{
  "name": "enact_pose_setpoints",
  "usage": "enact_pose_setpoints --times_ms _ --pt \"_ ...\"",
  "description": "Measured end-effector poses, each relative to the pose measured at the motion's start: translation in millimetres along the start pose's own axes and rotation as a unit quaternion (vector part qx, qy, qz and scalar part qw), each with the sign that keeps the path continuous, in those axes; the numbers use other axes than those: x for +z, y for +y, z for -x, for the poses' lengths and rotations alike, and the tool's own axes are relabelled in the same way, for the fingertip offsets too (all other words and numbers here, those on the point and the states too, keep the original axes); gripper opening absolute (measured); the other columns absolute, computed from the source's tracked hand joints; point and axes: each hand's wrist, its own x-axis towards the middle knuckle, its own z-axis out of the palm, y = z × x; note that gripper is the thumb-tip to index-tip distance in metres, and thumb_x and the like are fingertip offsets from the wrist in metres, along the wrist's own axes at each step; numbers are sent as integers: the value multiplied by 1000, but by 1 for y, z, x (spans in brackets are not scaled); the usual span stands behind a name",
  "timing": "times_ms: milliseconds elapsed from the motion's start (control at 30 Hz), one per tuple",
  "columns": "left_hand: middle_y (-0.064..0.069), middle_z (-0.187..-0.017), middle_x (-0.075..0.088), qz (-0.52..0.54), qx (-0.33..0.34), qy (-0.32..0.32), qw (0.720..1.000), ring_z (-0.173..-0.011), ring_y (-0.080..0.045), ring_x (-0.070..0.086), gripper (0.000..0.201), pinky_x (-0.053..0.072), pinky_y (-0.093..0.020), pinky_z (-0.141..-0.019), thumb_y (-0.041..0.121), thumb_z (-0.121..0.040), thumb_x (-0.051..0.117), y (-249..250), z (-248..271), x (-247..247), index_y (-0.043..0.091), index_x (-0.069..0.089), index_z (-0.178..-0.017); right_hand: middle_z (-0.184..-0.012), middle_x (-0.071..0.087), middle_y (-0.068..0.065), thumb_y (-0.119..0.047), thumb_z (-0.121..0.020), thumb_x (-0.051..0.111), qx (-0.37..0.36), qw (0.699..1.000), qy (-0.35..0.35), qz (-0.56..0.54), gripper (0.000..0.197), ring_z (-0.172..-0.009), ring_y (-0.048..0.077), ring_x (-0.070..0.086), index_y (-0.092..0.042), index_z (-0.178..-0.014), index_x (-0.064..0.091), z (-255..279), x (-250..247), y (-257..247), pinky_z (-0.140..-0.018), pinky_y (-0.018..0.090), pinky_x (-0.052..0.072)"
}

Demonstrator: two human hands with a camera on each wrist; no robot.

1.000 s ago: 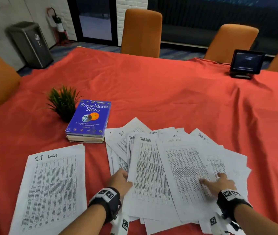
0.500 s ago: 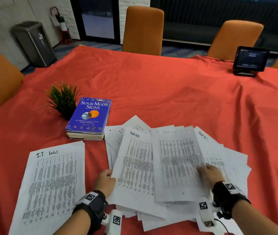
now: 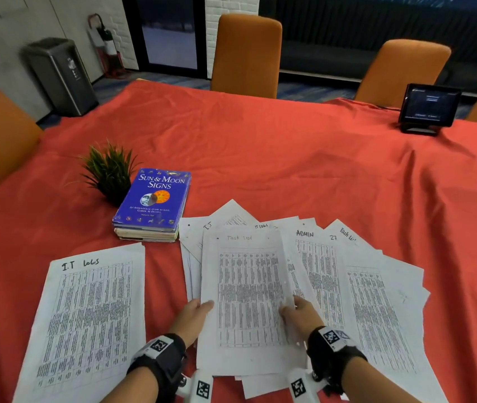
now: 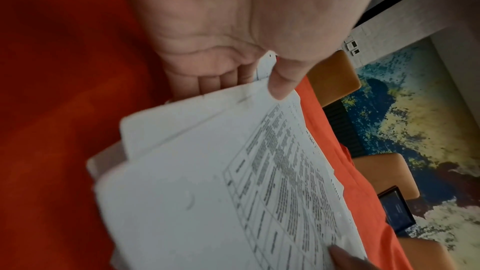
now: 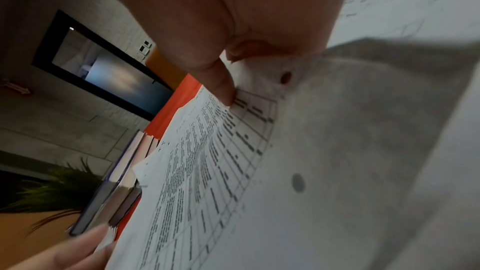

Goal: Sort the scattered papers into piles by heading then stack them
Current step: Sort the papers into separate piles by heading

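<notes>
Both hands hold a small stack of "Task list" sheets (image 3: 249,295) just above the scattered papers (image 3: 382,303). My left hand (image 3: 202,307) pinches the stack's left edge, thumb on top (image 4: 280,83) and fingers underneath. My right hand (image 3: 289,309) pinches the right edge, its thumb (image 5: 221,85) pressing on the printed table. Under and to the right lies an "ADMIN" sheet (image 3: 316,271), with "I.T logs" sheets (image 3: 225,221) peeking out behind. A single "I.T logs" sheet (image 3: 86,315) lies apart on the left.
A blue book (image 3: 156,196) on a short pile of books and a small potted plant (image 3: 109,170) stand behind the left sheet. A tablet on a stand (image 3: 429,107) sits at the far right. Orange chairs (image 3: 246,53) ring the red-clothed table (image 3: 289,158).
The two Task list sheets, side by side a second ago, now lie one on the other between both hands. The hands have come closer together, uncovering the ADMIN sheet.
</notes>
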Motion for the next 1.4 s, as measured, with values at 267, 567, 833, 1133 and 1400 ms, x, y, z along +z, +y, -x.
enact_pose_setpoints --times_ms 267,567,833,1133,1400 --pt "2 -108 68 -49 21 -9 999 -102 -18 65 27 50 -34 -96 4 -91 51 4 5 -2 22 59 -110 -106 62 8 -25 -85 64 -7 989 95 113 48 -84 19 63 -13 -129 47 -12 5 -9 -81 35 55" --pt "-3 -96 69 -37 -35 82 995 -91 -25 64 33 52 -35 -86 -2 -84 44 -20 2 -35 18 62 -102 -108 58 8 -31 -77 74 84 976 115 168 67 -81 23 65 -14 -131 39 -24 -34 -11 -61 29 53" --pt "3 -99 70 -37 -18 17 999 -102 -22 62 36 46 -34 -96 -1 -78 48 -19 2 -30 22 63 -101 -74 61 6 -13 -95 43 21 994 41 95 23 -66 18 55 -2 -94 63 -20 -16 -28 -60 24 44" --pt "3 -111 67 -127 36 -49 990 -102 -16 64 46 52 -29 -92 -2 -84 35 -10 5 -3 25 54 -117 -86 61 4 -20 -92 59 26 996 -54 66 26 -62 11 57 -3 -111 52 -12 12 -33 -47 18 47" --pt "-1 -110 64 13 76 45 996 -97 -14 63 34 52 -30 -84 2 -88 57 11 11 -18 18 49 -117 -89 68 20 -17 -89 64 -69 996 -64 -7 13 -83 31 67 -5 -94 63 11 -5 -61 -76 36 55"
